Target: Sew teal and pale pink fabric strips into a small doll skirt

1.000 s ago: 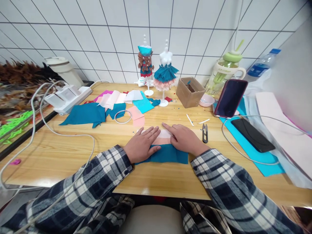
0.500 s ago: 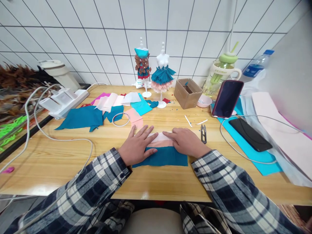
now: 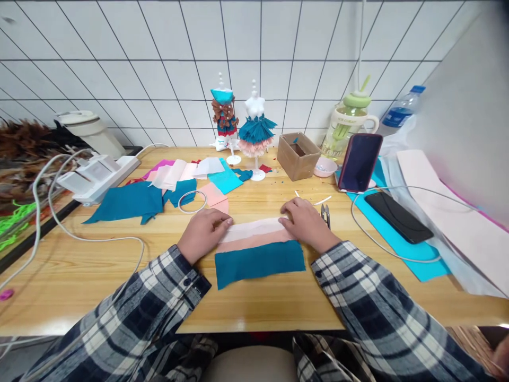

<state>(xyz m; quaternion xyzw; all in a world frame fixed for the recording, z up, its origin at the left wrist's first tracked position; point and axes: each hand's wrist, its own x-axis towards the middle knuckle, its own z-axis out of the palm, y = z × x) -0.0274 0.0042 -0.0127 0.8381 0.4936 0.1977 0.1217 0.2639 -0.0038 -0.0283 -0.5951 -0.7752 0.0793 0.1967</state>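
Note:
In front of me lies a stack of overlapping strips that look like crepe paper: a teal strip [image 3: 260, 262] nearest, a peach strip [image 3: 254, 240] behind it and a pale pink strip [image 3: 256, 228] at the far side. My left hand [image 3: 202, 233] is closed at the far left corner, thumb and fingers pinching the pale pink edge. At the far right corner my right hand [image 3: 308, 220] pinches the same strip between thumb and curled fingers. Small scissors [image 3: 325, 215] lie just beyond my right hand, partly hidden by it.
Loose teal pieces [image 3: 127, 201], a hoop [image 3: 192, 201] and pink scraps lie at left, near a power strip [image 3: 99, 178] with trailing cables. Two dressed mannequins [image 3: 256, 135], a cardboard box [image 3: 298, 156] and a propped phone [image 3: 360, 162] stand behind. Another phone [image 3: 397, 217] lies at right.
My left hand has slid left off the middle of the strips, going from spread flat to pinching. My right hand has shifted to the right corner, fingers curling. More of the strips shows.

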